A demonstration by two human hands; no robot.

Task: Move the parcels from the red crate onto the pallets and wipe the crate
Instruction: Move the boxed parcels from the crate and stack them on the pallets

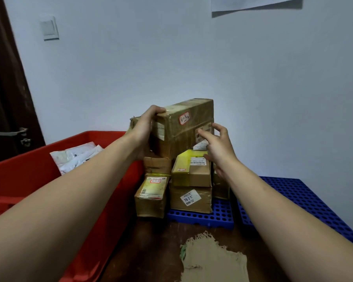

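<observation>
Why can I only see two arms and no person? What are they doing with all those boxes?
The camera sits on the person's head and looks down, so you see only their arms, as if through their eyes. The left hand grips the top corner of a big brown box at the top of a pile of smaller parcels on a blue pallet full of holes. The right hand is open, fingers spread, close to the box's other side; I can't tell if it touches. On the left is a red crate with white parcels inside. A frayed cloth lies in front, and a second blue pallet lies on the right.
</observation>
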